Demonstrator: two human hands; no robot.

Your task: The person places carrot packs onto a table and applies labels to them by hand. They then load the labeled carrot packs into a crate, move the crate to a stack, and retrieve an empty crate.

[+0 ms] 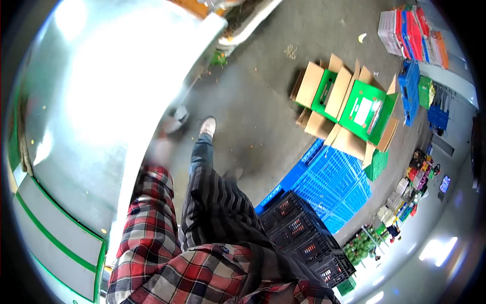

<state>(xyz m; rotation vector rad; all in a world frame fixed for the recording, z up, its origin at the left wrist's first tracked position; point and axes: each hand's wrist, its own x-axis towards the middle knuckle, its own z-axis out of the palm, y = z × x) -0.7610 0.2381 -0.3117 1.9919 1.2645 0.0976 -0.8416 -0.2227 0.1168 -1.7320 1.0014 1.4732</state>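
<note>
The left hand (161, 146) sits at the edge of the bench (96, 106), at the end of a red plaid sleeve (147, 213). The hand is blurred, so I cannot tell whether its fingers are spread, pressed together or touching the edge. The right hand is out of frame.

The bench fills the left of the view under strong glare. One shoe (207, 125) stands on the floor (253, 101) just beside it. Black crates (304, 238) and blue crates (331, 182) lie to the right, touching each other. Open boxes (354, 109) lie beyond.
</note>
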